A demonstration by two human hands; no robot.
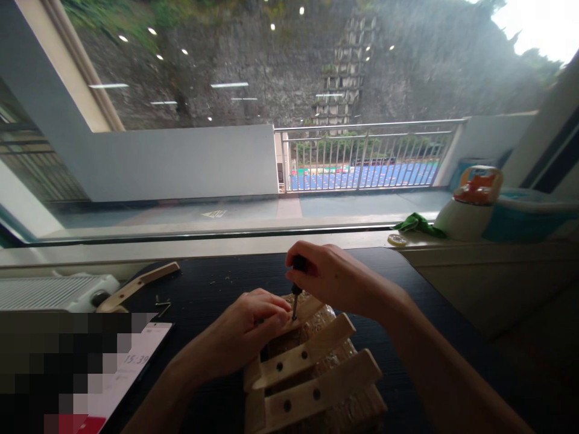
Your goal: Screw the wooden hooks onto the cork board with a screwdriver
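Note:
My right hand is closed around the black handle of a screwdriver, held upright. Its tip meets a hole in the farthest pale wooden slat. My left hand grips that slat's left part, its fingertips close to the screwdriver tip and its thumb nearer me. Closer to me are a middle slat and a near slat, each with two dark holes. Beneath the slats lies a rough, carved-looking brown base, partly hidden by them and by my hands.
On the dark table, a loose wooden piece with holes and several screws lie left. A lit tablet-like screen is nearer me. A green cloth, tape roll and white container sit on the windowsill.

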